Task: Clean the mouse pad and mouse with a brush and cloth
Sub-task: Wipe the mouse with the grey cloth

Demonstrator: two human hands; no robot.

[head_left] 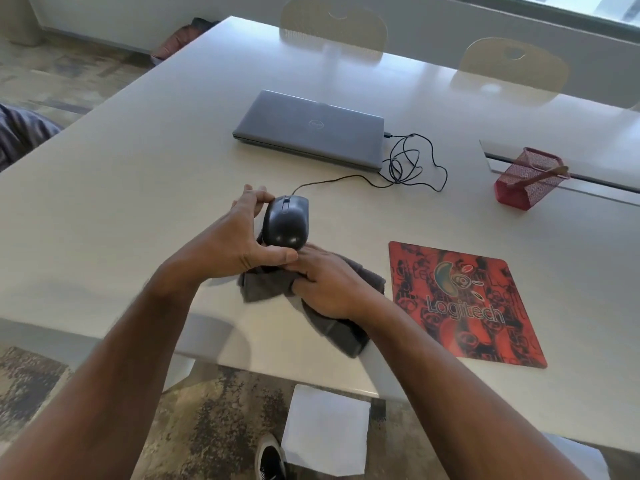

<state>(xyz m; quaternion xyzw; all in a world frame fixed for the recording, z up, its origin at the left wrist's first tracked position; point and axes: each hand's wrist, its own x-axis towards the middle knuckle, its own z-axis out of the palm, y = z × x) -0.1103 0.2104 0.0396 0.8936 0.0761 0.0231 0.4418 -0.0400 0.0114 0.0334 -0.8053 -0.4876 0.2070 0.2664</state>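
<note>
Your left hand [239, 242] pinches the black mouse [284, 221] front and back, tipped up off the tabletop [138, 168], while your right hand [327, 284] clutches the grey cloth [266, 284] bunched beneath it. Keep that pinch firm and work the cloth up around the mouse's sides and underside, turning it as you go. Mind the cable [412, 161] trailing to the laptop [308, 128]; don't tug it. The cloth's tail hangs over the near edge, so pull it in. The red mouse pad [464, 303] lies just right, close to that edge; open room is to your left.
</note>
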